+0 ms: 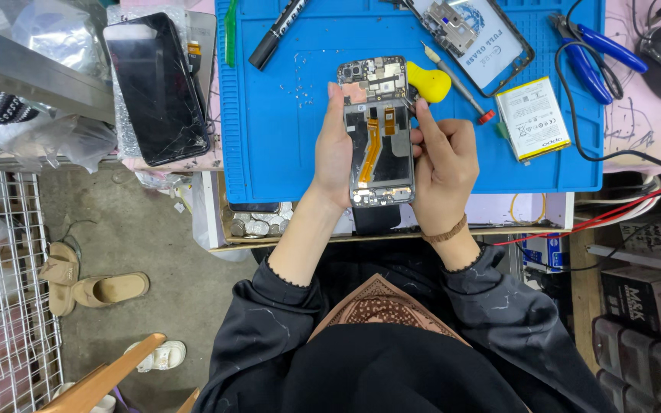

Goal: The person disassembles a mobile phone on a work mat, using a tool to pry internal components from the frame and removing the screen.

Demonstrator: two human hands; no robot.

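Note:
An opened phone (376,130) with bare circuit boards and an orange flex cable lies face down in my left hand (332,153), which grips its left edge. My right hand (445,164) rests against the phone's right edge, its thumb and forefinger pinched on a small dark tool at the upper right of the frame. Both hands are above the near edge of a blue work mat (284,122). A yellow-handled tool (430,82) lies just behind the phone.
On the mat lie a black marker (273,34), a screwdriver (457,80), a white battery (532,118), a phone back frame (472,34) and blue-handled pliers (594,53). A cracked black screen (158,88) sits at the left. Coins (258,224) fill a tray at the edge. Sandals (89,283) lie on the floor.

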